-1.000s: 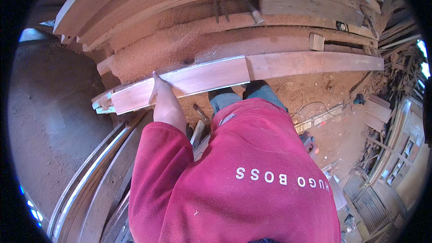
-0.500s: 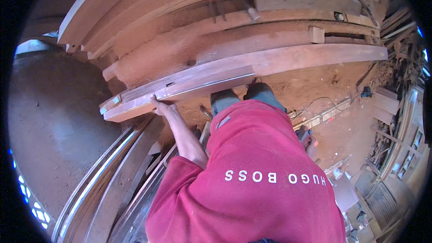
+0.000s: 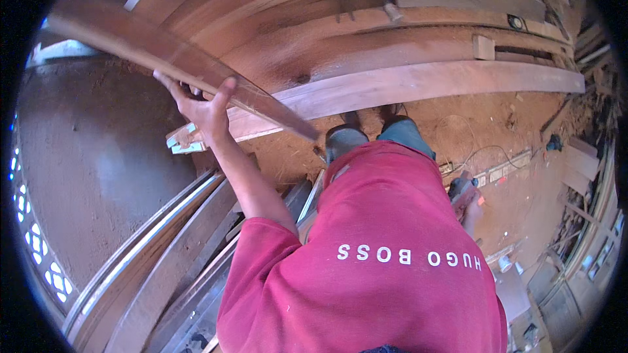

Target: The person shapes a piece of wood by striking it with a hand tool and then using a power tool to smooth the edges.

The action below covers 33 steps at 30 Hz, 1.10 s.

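Note:
My left hand (image 3: 199, 108) grips the edge of a narrow wooden board (image 3: 163, 59), raised and tilted diagonally over the long pale plank (image 3: 471, 80), which lies crosswise beside my legs. The raised board is smeared by motion. The plank's left end (image 3: 183, 139) shows light strips and cut wood. My right hand (image 3: 472, 207), low at the right of my body and partly hidden by it, is closed round a dark hand tool (image 3: 461, 186) whose kind is hard to make out.
A sawdust-covered bench (image 3: 275, 39) spans the top, with timber, clamps and a hammer-like tool. Long boards (image 3: 170, 255) lean at lower left beside a dark wall (image 3: 104, 163). A thin cable (image 3: 490, 150) lies on the dirt floor (image 3: 523, 189). Scrap wood (image 3: 582, 216) lines the right.
My left hand has lifted the shorter board off the long plank and swung its left end up and away, tilting it diagonally. My right hand with the tool came into view at the right.

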{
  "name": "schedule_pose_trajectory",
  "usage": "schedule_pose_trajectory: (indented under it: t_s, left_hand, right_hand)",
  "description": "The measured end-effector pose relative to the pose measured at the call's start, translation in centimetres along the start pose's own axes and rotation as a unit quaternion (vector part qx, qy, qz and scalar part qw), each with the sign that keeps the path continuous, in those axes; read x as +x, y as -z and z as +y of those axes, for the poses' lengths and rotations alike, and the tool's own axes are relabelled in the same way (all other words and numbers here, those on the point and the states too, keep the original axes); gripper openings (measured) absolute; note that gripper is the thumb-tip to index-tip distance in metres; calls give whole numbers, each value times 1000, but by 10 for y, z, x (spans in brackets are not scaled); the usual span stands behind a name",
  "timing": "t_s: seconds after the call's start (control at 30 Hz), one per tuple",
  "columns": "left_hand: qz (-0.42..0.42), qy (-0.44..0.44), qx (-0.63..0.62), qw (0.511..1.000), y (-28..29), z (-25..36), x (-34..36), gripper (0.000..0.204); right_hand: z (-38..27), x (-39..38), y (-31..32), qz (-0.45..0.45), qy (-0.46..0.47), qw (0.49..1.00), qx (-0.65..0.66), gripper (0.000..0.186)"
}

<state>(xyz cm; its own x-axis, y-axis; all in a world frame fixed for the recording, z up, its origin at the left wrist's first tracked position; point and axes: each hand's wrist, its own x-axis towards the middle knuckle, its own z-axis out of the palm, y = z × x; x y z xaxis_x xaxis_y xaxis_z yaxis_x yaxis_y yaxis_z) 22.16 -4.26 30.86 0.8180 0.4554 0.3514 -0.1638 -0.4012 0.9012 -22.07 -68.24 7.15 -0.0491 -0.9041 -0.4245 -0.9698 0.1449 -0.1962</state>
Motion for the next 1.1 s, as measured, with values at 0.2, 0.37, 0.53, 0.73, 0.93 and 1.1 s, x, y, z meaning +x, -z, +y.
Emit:
schedule_pose_trajectory:
  t_s: [0.2, 0.37, 0.53, 0.73, 0.93, 1.1]
  left_hand:
    - [-291, -148, 219, 920, -83, -13, -30, 144]
    - [-498, -165, 315, 791, -159, -73, -117, 143]
    - [-601, -205, 330, 699, -174, -128, -171, 142]
    - [-637, -197, 354, 656, -116, -159, -163, 140]
    - [-632, -226, 382, 635, -78, -188, -154, 142]
    - [-627, -197, 444, 609, -42, -206, -119, 143]
  right_hand:
    - [31, -26, -19, 1, -33, 999, -18, 87]
    - [112, -11, -41, 37, -23, 998, -46, 76]
    - [142, -48, -29, 1, -30, 993, 117, 40]
    - [70, -126, 11, -35, 12, 993, 112, 54]
    - [55, -64, 28, -9, 9, 991, 134, 52]
    - [-51, -74, 66, -39, 5, 981, 190, 41]
